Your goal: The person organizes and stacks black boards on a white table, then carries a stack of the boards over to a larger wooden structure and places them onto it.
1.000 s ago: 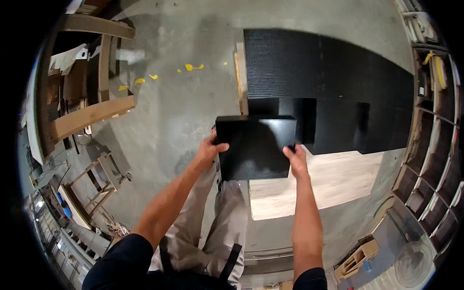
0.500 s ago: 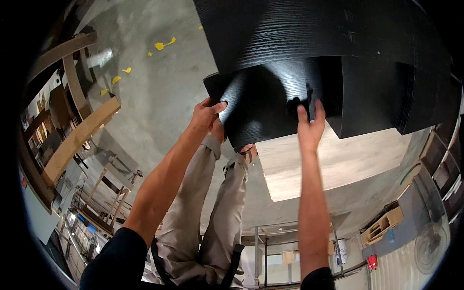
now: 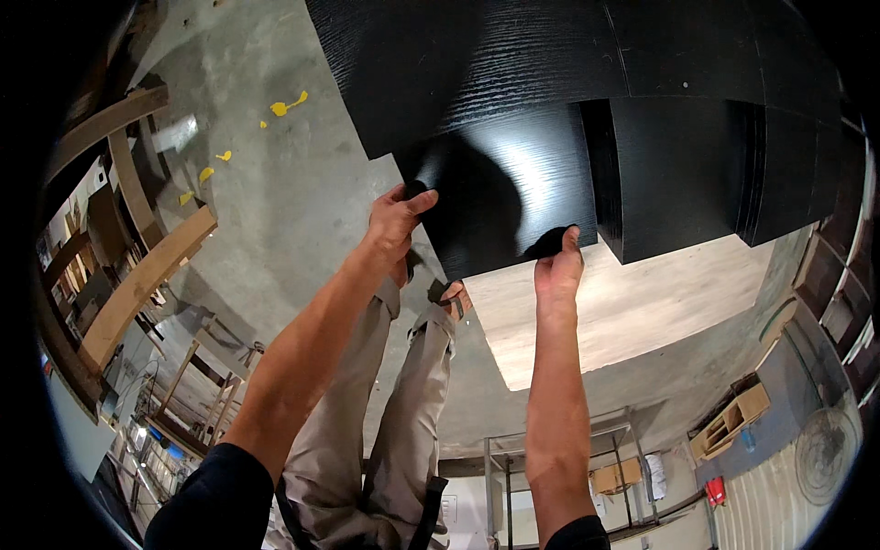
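A black wood-grain panel (image 3: 545, 179) lies in front of me, with the shadow of a rounded shape over its left part. My left hand (image 3: 394, 220) is closed on its left edge, thumb on top and the other fingers partly hidden below. At the near edge, close to the right corner, my right hand (image 3: 560, 270) grips the same panel with the thumb up; its remaining fingers are out of sight underneath. A larger black surface (image 3: 532, 60) runs along the panel's far side. To the right, a narrow dark gap separates the panel from a black stack (image 3: 678, 174).
Another black stack (image 3: 796, 174) stands farther right. Beneath the stacks, a pale wooden board (image 3: 632, 307) juts toward me over the concrete floor (image 3: 275, 174). Timber frames (image 3: 147, 275) fill the left side. A metal rack (image 3: 559, 449) and a floor fan (image 3: 825, 458) appear at the bottom.
The panel has shifted right relative to the neighbouring stack, narrowing the gap. My right hand has moved from the panel's right side to its near edge and closed there. My left hand keeps its grip.
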A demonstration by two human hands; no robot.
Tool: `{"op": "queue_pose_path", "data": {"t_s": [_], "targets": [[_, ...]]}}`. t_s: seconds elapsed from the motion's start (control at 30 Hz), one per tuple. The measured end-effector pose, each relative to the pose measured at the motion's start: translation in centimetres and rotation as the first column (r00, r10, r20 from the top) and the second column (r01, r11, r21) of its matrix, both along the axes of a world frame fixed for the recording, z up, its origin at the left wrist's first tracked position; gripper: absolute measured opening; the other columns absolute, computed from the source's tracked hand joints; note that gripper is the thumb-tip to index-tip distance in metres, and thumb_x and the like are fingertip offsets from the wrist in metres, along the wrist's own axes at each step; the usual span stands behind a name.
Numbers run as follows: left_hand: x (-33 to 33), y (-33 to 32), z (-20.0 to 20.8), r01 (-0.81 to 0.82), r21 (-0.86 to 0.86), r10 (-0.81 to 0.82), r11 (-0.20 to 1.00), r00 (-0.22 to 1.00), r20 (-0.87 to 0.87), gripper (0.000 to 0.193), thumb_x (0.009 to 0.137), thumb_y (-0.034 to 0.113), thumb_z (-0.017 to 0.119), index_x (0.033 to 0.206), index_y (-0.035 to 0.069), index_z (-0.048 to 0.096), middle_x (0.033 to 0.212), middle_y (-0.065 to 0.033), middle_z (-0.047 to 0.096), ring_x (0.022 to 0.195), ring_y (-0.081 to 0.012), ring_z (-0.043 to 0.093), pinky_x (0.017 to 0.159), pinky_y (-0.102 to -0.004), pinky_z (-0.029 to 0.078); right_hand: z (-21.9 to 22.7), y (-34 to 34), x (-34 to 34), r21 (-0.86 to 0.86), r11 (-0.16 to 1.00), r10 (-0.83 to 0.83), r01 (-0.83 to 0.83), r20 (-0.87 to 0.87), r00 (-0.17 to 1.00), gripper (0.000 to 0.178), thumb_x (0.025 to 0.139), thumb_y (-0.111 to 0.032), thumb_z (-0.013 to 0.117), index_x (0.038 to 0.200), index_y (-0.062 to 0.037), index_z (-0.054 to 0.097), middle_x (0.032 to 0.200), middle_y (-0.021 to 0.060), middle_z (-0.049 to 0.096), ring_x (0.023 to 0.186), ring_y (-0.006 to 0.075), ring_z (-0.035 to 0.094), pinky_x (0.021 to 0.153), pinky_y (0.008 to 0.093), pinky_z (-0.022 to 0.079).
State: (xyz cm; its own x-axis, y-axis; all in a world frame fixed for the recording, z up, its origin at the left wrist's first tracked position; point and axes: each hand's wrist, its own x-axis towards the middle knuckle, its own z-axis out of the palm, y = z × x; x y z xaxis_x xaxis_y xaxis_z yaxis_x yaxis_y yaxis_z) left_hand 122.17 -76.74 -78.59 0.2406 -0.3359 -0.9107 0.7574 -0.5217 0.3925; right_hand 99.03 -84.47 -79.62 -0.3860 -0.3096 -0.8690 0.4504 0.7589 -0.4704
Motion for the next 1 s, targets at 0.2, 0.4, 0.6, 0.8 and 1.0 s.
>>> {"op": "queue_pose_path", "data": {"t_s": [0.2,0.4,0.6,0.8,1.0], "targets": [[-1.1,-1.0,0.0,0.096,0.057,-0.100,0.994,0.993,0.069,0.031,0.080,0.011,0.071,0.106,-0.001,0.059,0.095,-0.0054,0.060,0.088,-0.0162,0.053,0.082,-0.0303,0.039,-0.3,-0.8,-0.9,-0.049,0.999,-0.020,0.025,0.109,0.994,0.037,0.093,-0.028,0.055,0.116,0.0007,0.054,0.113,0.0045,0.059,0.106,0.0184,0.053,0.097,0.0304,0.041],[-1.0,-1.6,-0.1,0.119,0.088,-0.123,0.989,0.991,0.049,0.034,0.081,0.009,0.068,0.112,-0.003,0.058,0.106,-0.0094,0.062,0.100,-0.0194,0.053,0.092,-0.0335,0.037,-1.1,-0.5,-1.5,-0.072,0.997,-0.025,0.036,0.154,0.988,0.041,0.094,-0.026,0.055,0.118,0.0072,0.049,0.114,0.0099,0.057,0.105,0.0220,0.053,0.098,0.0346,0.040],[-0.7,-2.5,0.8,0.229,0.140,-0.243,0.963,0.966,0.092,0.044,0.079,0.016,0.072,0.116,-0.002,0.056,0.105,-0.0116,0.061,0.103,-0.0228,0.053,0.090,-0.0366,0.040,-0.3,-0.6,-2.1,-0.041,0.985,0.170,-0.167,0.087,0.982,0.051,0.094,-0.034,0.054,0.122,0.0086,0.047,0.120,0.0122,0.054,0.108,0.0215,0.050,0.099,0.0352,0.037],[0.3,8.9,2.4,0.414,0.591,-0.717,0.692,0.488,0.497,0.050,0.081,0.040,0.063,0.107,-0.002,0.058,0.096,-0.0232,0.062,0.094,-0.0288,0.060,0.081,-0.0359,0.046,8.1,12.0,-4.2,-0.037,0.374,0.872,-0.927,-0.327,0.365,0.067,0.092,-0.036,0.054,0.135,0.0118,0.032,0.136,0.0288,0.041,0.128,0.0314,0.042,0.105,0.0350,0.033],[0.7,25.2,15.8,0.631,0.477,-0.788,0.612,0.538,0.299,0.051,0.079,0.031,0.065,0.116,-0.003,0.058,0.106,-0.0176,0.064,0.099,-0.0283,0.060,0.085,-0.0377,0.046,20.2,30.9,-13.6,0.078,0.456,0.884,-0.886,0.077,0.462,0.036,0.090,-0.030,0.052,0.071,-0.0004,0.059,0.068,0.0028,0.058,0.063,0.0129,0.049,0.057,0.0301,0.039]]}}
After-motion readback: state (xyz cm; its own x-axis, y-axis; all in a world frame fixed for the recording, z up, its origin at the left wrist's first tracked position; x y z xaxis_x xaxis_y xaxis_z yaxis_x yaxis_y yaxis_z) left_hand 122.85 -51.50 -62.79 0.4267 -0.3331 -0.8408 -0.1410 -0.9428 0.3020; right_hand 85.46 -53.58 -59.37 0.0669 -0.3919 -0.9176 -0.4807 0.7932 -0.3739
